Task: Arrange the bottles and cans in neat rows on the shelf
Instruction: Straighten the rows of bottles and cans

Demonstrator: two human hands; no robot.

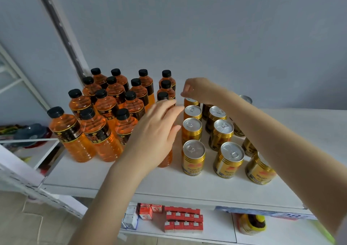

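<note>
**Desk:** What do we have at the heart of the frame?

**Field:** The rear can point(191, 102) of the leftmost gold column, just right of centre, at the back of the white shelf point(150, 184). The right hand point(197, 89) arches over it, fingers curled down onto its lid. We read that as a pinch on the rim, though the fingertips hide the contact.

**Desk:** And the other hand?

**Field:** The left hand point(155, 132) is spread, fingers straight and holding nothing, above a front bottle point(166, 159) whose base shows below the palm. We cannot tell whether it touches the cap.

**Desk:** How do we judge the step?

**Field:** Squaring that can with the three cans point(192, 126) in front of it. We would nudge it in small moves, keep it upright and sight down the column's lids, leaving a gap from the black-capped bottles point(105, 109) at centre left. The right forearm crosses low over the rightmost cans, so we would lift it clear of them on the way out.

**Desk:** Beyond that?

**Field:** Grey wall point(225, 38) behind, and red cartons point(184, 220) on the lower shelf point(221, 231), bottom centre.
</note>
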